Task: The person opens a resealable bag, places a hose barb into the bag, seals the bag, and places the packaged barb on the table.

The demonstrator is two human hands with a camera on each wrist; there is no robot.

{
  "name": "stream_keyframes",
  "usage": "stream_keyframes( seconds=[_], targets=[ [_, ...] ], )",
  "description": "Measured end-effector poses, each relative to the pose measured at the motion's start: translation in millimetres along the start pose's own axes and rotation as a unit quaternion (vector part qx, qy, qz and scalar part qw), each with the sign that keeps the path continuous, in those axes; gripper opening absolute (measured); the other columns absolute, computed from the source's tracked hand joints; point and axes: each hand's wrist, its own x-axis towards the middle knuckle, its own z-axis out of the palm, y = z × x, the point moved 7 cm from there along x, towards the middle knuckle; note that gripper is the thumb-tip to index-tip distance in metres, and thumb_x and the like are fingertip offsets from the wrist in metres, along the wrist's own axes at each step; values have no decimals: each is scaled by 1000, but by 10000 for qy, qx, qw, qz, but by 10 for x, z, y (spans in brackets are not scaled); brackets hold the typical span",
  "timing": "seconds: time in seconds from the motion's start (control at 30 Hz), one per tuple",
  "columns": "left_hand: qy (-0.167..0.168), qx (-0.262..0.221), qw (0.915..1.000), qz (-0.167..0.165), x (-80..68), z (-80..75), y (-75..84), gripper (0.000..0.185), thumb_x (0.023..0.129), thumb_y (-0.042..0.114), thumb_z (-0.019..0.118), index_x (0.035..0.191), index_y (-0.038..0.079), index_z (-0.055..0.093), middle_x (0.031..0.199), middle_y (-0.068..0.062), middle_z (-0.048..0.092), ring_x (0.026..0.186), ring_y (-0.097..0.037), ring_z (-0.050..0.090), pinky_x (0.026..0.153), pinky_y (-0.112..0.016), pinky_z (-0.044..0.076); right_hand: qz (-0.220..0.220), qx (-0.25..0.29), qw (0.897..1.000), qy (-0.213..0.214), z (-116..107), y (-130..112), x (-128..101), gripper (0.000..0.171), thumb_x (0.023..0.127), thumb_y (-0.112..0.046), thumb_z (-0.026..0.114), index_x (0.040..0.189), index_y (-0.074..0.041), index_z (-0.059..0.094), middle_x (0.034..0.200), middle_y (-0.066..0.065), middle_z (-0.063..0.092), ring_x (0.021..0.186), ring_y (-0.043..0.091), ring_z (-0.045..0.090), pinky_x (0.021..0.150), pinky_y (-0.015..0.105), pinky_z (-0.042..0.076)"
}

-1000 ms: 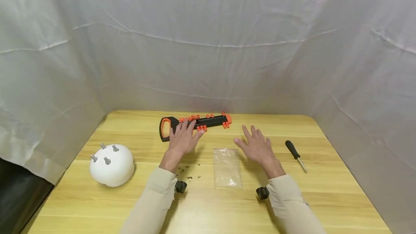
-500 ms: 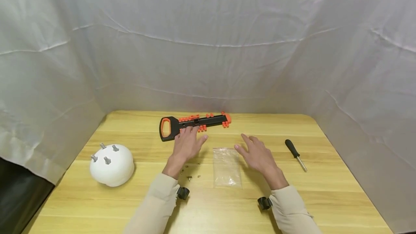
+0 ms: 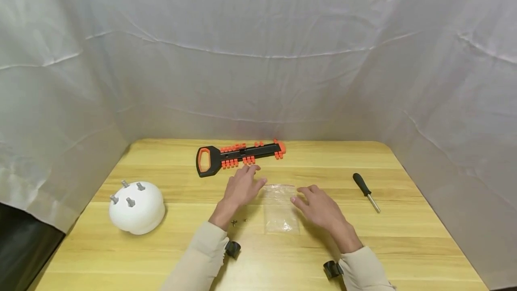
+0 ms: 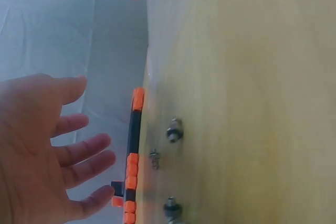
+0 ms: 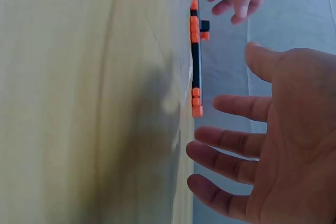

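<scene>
head view: your left hand (image 3: 242,187) and right hand (image 3: 319,203) hover with fingers spread, holding nothing, either side of the clear plastic bag (image 3: 279,208) lying flat on the table (image 3: 404,237).

Both forearms reach forward in beige sleeves. The left hand (image 3: 241,187) hovers palm down, fingers spread and relaxed. The right hand (image 3: 319,205) does likewise, apparently holding nothing.

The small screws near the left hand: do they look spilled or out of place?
Yes. A few small screws lie loose and scattered on the bare table, just beside the clear plastic bag rather than inside it. Otherwise nothing looks damaged.
</scene>
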Motion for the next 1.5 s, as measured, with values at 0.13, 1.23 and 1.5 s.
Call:
stream_keyframes(
  seconds=[0.13, 1.23, 1.5],
  targets=[
    [-215, 45, 9998, 44, -7, 82, 10, 48, 97, 45, 53, 137, 19, 50, 127, -7, 58, 118, -29, 53, 97, -53, 42, 24, -73, 9999, -68, 40, -14, -50, 55, 98, -52, 46, 133, -11, 57, 133, 17, 56, 120, 36, 55, 96, 55, 45],
    [-921, 1279, 9875, 60, 98, 360, 122, 17, 96, 26, 60, 111, 18, 62, 104, 0, 55, 98, -19, 50, 85, -43, 42, 793, 450, 9936, -671, 230, -50, -360, 34, 80, -43, 73, 58, -20, 59, 60, -5, 55, 55, 12, 49, 52, 28, 36],
    [-1108, 1182, 9868, -80, 127, 390, 79, 8, 96, 25, 60, 98, 17, 61, 100, -1, 55, 97, -22, 49, 89, -46, 41, 576, 409, 9959, -570, 195, -63, -324, 20, 83, -27, 70, 68, -20, 59, 65, -7, 56, 61, 11, 49, 62, 29, 40]
  ],
)
